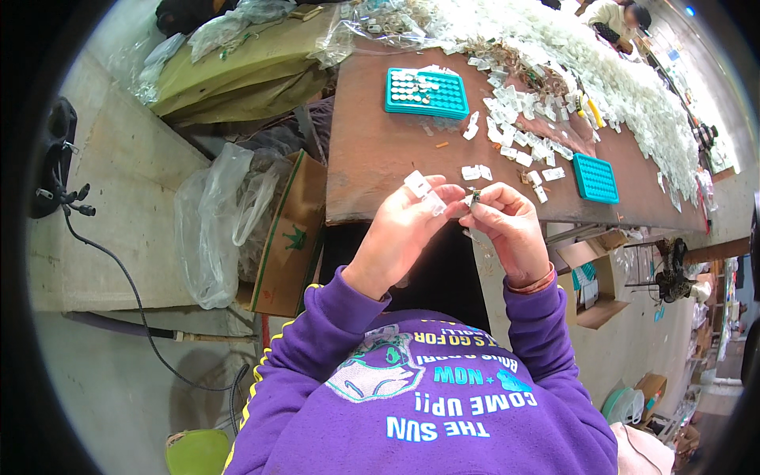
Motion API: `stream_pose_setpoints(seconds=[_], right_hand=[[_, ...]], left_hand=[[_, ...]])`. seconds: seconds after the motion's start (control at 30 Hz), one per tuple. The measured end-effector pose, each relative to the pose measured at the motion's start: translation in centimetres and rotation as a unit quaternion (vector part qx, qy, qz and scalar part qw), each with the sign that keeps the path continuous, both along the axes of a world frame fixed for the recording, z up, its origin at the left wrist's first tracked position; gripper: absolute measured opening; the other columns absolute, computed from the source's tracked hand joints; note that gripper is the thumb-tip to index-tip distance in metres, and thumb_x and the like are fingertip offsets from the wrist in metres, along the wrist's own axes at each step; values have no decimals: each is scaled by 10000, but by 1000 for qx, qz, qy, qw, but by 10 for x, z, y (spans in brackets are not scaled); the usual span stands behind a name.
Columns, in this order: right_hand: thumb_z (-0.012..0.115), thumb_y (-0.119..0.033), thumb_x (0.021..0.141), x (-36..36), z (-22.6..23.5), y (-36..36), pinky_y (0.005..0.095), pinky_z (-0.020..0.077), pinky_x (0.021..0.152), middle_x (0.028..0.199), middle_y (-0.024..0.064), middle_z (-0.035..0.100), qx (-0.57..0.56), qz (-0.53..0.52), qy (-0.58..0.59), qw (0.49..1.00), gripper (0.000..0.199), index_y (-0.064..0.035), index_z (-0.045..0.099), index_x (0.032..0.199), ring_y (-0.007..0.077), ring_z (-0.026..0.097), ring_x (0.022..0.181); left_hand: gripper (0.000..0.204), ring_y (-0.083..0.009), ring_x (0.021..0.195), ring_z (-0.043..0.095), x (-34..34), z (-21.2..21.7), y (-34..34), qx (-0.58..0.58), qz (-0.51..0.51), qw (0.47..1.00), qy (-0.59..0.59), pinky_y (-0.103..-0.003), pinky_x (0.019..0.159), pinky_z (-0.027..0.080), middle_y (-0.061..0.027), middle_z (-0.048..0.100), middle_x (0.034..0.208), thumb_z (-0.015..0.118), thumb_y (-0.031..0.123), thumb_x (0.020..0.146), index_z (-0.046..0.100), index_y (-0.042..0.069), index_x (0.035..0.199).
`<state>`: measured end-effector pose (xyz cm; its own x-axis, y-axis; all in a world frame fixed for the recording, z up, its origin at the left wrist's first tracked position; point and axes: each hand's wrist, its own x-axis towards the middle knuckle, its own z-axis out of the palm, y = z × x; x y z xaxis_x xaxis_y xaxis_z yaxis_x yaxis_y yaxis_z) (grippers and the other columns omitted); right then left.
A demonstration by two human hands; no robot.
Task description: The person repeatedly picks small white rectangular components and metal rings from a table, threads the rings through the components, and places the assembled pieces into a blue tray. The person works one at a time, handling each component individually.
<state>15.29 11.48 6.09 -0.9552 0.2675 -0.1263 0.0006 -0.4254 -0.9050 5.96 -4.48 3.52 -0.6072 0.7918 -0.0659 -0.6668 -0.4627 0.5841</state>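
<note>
My two hands meet just over the near edge of the brown table (364, 150). A small white card (417, 184) is held in my left hand (400, 233), with another pale piece sticking out below it among the fingers. My right hand (511, 229) pinches a tiny dark, gold-tinged piece (474, 195), too small to name. The left fingertips come right up to that piece; whether they touch it I cannot tell. Just beyond my fingers lie white cards (475, 172) on the tabletop.
A teal tray (451, 103) with round pale pieces stands at the far left of the table, a smaller teal tray (595, 179) at the right. A pile of clear and white packets (633, 103) covers the back. Yellow-handled pliers (594, 111) lie there; a carton (289, 237) stands left.
</note>
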Motion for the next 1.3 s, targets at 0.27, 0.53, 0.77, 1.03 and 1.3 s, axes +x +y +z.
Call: stream_pose_setpoints(seconds=[0.27,0.53,0.77,1.03,1.3], right_hand=[[640,-94,908,-3,2,4,238,557,689,900,77,674,-96,91,-32,991,128,-11,617,1002,131,681,759],[671,-142,896,-7,7,1,201,515,633,873,64,673,18,101,-64,993,169,-1,632,981,98,645,679],[686,-121,880,-4,11,-2,233,523,655,832,67,672,129,87,-40,987,155,18,639,929,110,641,691],[689,-73,871,1,21,-1,247,538,693,830,78,679,166,109,-17,980,146,53,650,934,126,651,725],[728,-72,803,-2,20,12,227,494,643,822,48,623,79,198,-38,976,154,-30,581,819,125,629,737]], left_hand=[[346,-115,944,622,-1,3,-7,-124,46,973,188,-252,844,490,-52,652,1008,655,109,904,547,18,1220],[190,-115,808,637,2,-5,-2,-67,101,974,191,-246,740,517,-42,647,905,673,-17,854,550,57,978],[165,-114,796,638,1,-4,-3,-113,83,966,216,-240,723,521,-50,650,894,663,-27,861,560,44,969],[171,-102,746,620,0,8,-7,-115,39,964,238,-228,680,496,-46,648,839,670,-32,841,564,36,957],[146,-99,721,615,-4,18,-10,-79,-102,971,202,-222,662,486,-44,640,829,663,-31,834,562,37,915]])
